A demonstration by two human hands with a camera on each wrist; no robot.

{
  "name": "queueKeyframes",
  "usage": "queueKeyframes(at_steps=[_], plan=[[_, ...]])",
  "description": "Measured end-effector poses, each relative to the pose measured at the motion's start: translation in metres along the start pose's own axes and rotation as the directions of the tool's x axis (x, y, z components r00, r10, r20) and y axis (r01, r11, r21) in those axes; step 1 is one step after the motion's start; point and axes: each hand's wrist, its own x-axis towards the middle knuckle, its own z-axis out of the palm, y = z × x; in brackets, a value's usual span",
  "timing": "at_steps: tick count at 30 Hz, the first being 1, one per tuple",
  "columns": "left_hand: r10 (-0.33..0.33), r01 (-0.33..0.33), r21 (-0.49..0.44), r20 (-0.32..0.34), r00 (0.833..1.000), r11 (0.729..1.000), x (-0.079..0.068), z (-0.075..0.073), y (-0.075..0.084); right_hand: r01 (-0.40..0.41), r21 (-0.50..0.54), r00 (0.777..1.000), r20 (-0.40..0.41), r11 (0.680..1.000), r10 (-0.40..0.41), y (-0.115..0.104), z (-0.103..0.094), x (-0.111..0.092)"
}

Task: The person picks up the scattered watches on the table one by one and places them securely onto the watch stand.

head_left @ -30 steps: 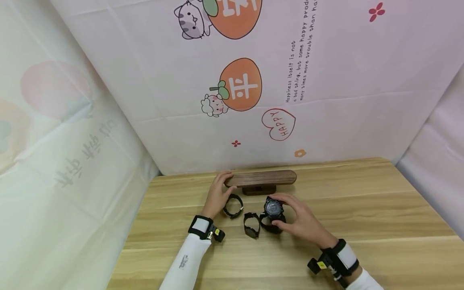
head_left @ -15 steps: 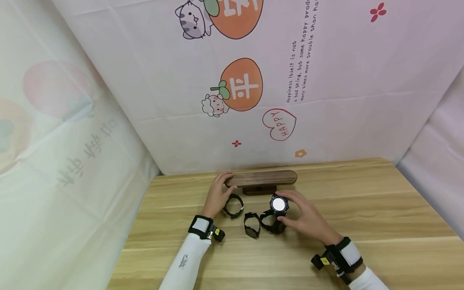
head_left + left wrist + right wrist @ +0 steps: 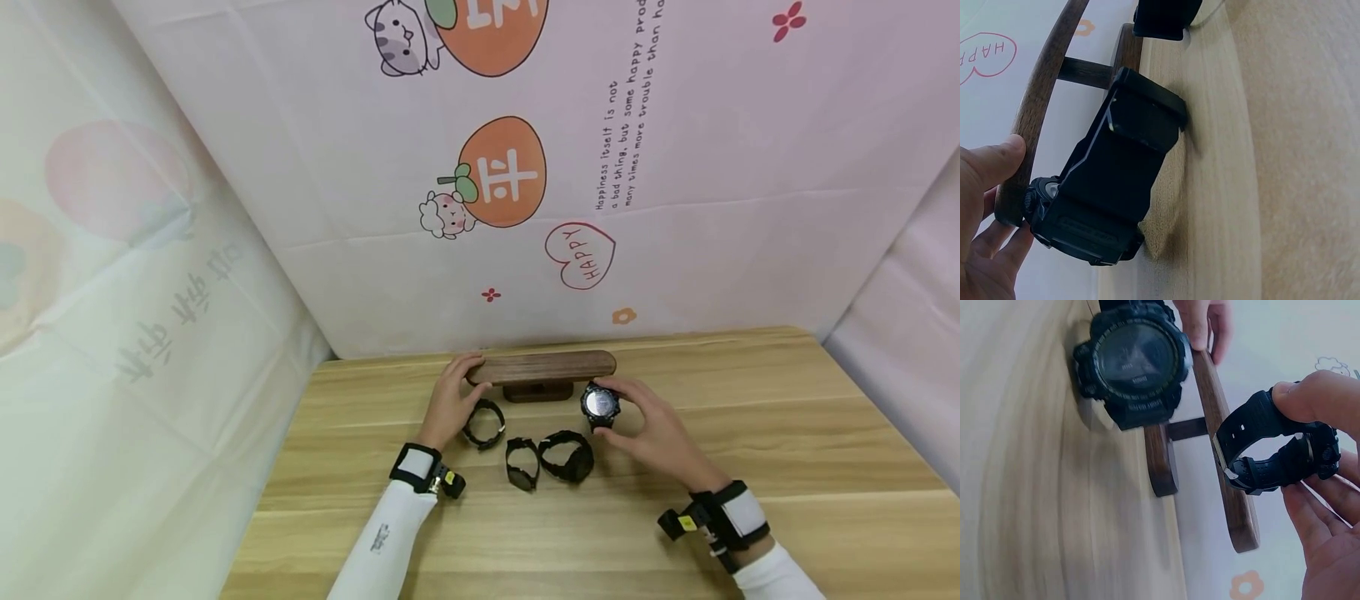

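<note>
My left hand [image 3: 450, 408] grips the left end of a dark wooden watch stand [image 3: 547, 367], a rounded bar on a short post and base. In the left wrist view, the thumb lies on one side of the bar [image 3: 1035, 106] and fingers on the other. A black digital watch [image 3: 600, 403], its band buckled into a loop, is pinched between thumb and fingers of my right hand [image 3: 660, 429] beside the bar's right end. The right wrist view has this held watch [image 3: 1260, 419] overlapping the bar, its loop opening toward the camera.
Three more black watches rest on the wooden table in front of the stand: one by my left hand [image 3: 501, 419], one in the middle [image 3: 522, 478], one at right [image 3: 577, 465]. A printed white cloth [image 3: 360, 283] hangs behind the table.
My right hand has carried its watch rightward and toward the back, from over the right-hand table watch to the stand's right end. My left hand keeps its place on the stand.
</note>
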Motion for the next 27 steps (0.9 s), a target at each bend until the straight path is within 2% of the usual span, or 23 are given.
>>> queueKeyframes(at_steps=[22, 27], plan=[[-0.024, 0.024, -0.009, 0.007, 1.000, 1.000, 0.001, -0.001, 0.001, 0.031, -0.010, 0.998, -0.062, 0.999, -0.032, 0.020, -0.019, 0.007], [-0.022, 0.022, -0.001, 0.000, 1.000, 1.000, 0.001, -0.001, 0.001, 0.059, -0.023, 0.994, -0.088, 0.998, -0.060, 0.026, -0.023, 0.009]])
